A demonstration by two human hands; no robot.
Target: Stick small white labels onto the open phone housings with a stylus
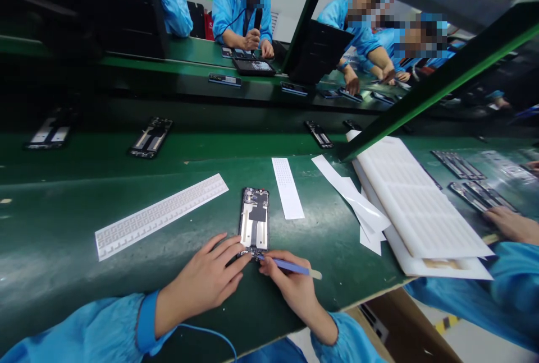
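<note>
An opened phone body [255, 223] lies face down on the green bench, its circuit parts and silver battery bay showing. My left hand [210, 270] rests with fingers spread along its lower left edge, touching it. Purple-handled tweezers [295, 267] are pinched in my right hand [290, 284], their tip at the phone's bottom end. Whether the tip grips anything is too small to tell. Left of the phone lies a long sheet of grey stickers [162, 217]; to its right is a shorter white label sheet [288, 188].
White paper strips [351, 197] and stacked white foam trays [416, 200] stand on the right beside a slanted green post [442, 77]. Further phone bodies [150, 137] lie along the back strip. A co-worker's hand [511, 225] is at the right; other people work opposite.
</note>
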